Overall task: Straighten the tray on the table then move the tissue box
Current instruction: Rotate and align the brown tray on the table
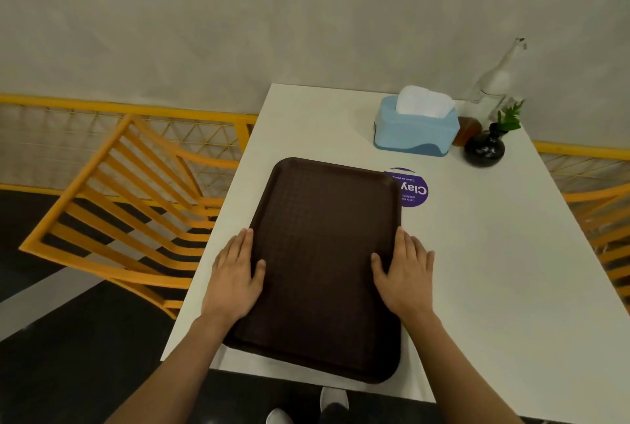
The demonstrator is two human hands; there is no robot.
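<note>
A dark brown tray lies on the white table, near its front left corner, slightly skewed with its near right corner over the table edge. My left hand grips the tray's left rim, thumb on the tray surface. My right hand grips the right rim the same way. A light blue tissue box with white tissue sticking out stands at the far side of the table, apart from the tray.
A round purple sticker shows beside the tray's far right corner. A black vase with a green sprig, a small amber jar and a clear glass bottle stand right of the tissue box. Yellow chairs flank the table.
</note>
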